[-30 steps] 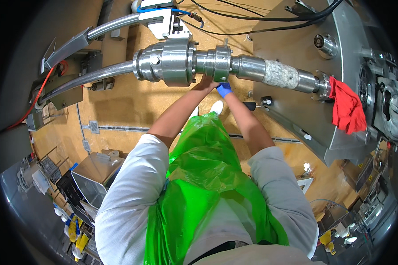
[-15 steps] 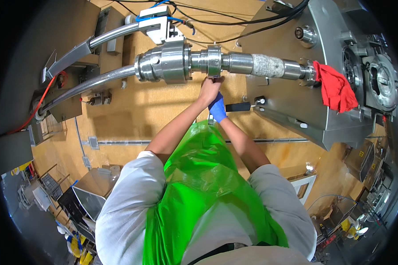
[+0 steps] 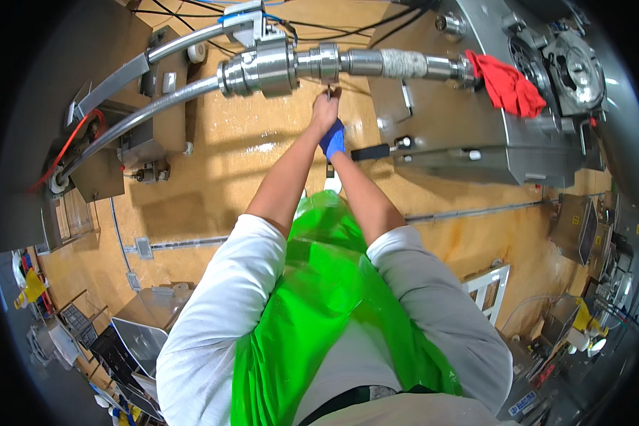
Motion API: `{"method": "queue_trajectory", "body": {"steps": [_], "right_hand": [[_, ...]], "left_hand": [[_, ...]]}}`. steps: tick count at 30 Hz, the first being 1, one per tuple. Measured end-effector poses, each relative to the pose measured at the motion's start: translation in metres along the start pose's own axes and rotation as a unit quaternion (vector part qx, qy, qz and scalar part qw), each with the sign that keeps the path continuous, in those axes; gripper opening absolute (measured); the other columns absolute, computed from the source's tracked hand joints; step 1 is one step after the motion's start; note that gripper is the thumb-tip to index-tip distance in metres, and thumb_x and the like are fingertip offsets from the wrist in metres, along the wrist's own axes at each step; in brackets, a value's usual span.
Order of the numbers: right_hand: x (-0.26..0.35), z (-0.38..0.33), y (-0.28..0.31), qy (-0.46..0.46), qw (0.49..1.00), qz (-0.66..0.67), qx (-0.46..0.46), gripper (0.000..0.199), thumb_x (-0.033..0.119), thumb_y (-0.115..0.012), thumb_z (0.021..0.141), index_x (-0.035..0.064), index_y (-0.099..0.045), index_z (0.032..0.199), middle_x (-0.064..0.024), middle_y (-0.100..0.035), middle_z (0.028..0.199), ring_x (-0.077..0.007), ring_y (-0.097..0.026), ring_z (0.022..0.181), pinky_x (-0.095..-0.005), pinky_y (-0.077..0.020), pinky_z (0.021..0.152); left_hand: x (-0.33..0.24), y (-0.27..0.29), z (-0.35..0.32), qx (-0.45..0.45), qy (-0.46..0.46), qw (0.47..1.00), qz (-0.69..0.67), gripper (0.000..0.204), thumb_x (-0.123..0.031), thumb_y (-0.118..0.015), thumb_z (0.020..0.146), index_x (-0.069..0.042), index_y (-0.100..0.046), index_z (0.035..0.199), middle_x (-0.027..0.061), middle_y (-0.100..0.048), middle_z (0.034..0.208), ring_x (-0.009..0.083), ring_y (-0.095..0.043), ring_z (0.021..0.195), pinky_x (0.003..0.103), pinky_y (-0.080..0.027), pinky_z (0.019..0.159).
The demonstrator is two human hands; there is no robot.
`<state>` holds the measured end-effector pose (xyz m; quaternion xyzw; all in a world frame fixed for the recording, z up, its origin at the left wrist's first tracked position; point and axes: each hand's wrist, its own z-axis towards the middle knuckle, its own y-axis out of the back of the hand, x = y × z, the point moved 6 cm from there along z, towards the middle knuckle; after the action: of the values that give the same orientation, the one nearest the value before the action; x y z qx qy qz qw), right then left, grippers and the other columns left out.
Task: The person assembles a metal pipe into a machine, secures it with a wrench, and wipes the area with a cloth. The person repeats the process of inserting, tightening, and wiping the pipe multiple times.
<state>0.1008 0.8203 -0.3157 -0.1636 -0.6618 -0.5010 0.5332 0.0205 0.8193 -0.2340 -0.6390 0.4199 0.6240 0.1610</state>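
Observation:
A run of polished steel pipe [image 3: 366,62] crosses ahead of me, joined by thick fittings and a clamp collar [image 3: 328,62]. Just below that collar, my bare left hand [image 3: 324,111] is closed, with a thin metal piece showing at its fingers. My right hand [image 3: 332,139], in a blue glove, is closed directly below and against the left. Whatever its fingers hold is hidden. A black handle [image 3: 370,152] lies close to the right of the glove; I cannot tell whether the two touch.
A red cloth [image 3: 508,84] hangs over the pipe's right end, beside a large steel machine [image 3: 447,135]. Two curved steel pipes [image 3: 149,112] run to the left. Black cables [image 3: 334,25] cross at the top. A white frame [image 3: 487,291] stands behind on the right.
The pipe, the machine and my hands sit higher in the picture, and my arms reach further out. Both hands stay closed together below the clamp collar.

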Motion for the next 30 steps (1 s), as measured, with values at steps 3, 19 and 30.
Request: {"method": "queue_trajectory", "body": {"steps": [3, 19, 30], "right_hand": [[0.005, -0.012, -0.001, 0.032, 0.998, -0.020, 0.045, 0.027, 0.028, -0.063, 0.088, 0.0067, -0.065, 0.106, -0.0142, -0.070, 0.101, -0.0312, -0.066, 0.090, -0.0433, -0.0507, 0.075], [0.024, 0.012, 0.005, -0.053, 0.969, -0.158, 0.180, 0.018, 0.015, -0.059, 0.084, 0.0049, -0.066, 0.097, -0.0232, -0.068, 0.092, -0.0423, -0.065, 0.087, -0.0497, -0.0506, 0.074], [0.041, -0.009, 0.153, -0.414, 0.720, 0.196, 0.522, 0.037, 0.037, -0.067, 0.093, 0.0071, -0.060, 0.114, 0.0047, -0.048, 0.068, -0.0045, -0.044, 0.056, -0.0220, -0.0356, 0.050]], "left_hand": [[-0.001, 0.005, -0.009, -0.008, 0.005, 1.000, 0.026, 0.051, -0.042, -0.046, 0.099, 0.005, -0.063, 0.089, 0.0311, -0.064, 0.082, 0.0469, -0.064, 0.086, 0.051, -0.047, 0.076], [0.063, -0.004, 0.013, 0.148, 0.064, 0.986, -0.033, 0.038, -0.035, -0.046, 0.099, 0.001, -0.054, 0.089, 0.0150, -0.059, 0.079, 0.0257, -0.058, 0.076, 0.041, -0.044, 0.066], [0.077, -0.051, -0.024, 0.288, 0.392, 0.673, -0.557, 0.066, -0.054, -0.051, 0.097, 0.005, -0.050, 0.126, 0.0185, -0.067, 0.105, 0.0259, -0.066, 0.099, 0.040, -0.053, 0.083]]}}
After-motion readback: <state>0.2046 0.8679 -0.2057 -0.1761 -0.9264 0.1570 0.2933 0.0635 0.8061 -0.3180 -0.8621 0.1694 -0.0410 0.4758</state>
